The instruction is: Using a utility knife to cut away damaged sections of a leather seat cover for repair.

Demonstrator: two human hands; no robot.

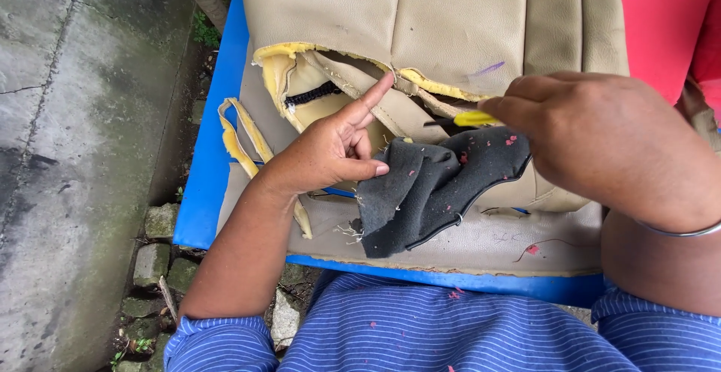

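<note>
The left hand (330, 150) pinches a dark grey felt-like fabric piece (432, 184), forefinger raised; the right hand (601, 139) grips a yellow-handled tool (473, 119) over beige leatherette seat cover (451, 27) on a blue table (206, 184).

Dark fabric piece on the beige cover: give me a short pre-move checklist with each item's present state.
1. Left hand grips the dark fabric piece between thumb and fingers: ok.
2. Right hand holds the yellow-handled tool: ok.
3. Tool tip visible: cannot tell, hidden behind the fabric.
4. Left index finger clear of the tool: ok, it points up and away.
5. Beige cover lies supported on the blue table: ok.
6. Seam being worked visible: cannot tell.
</note>
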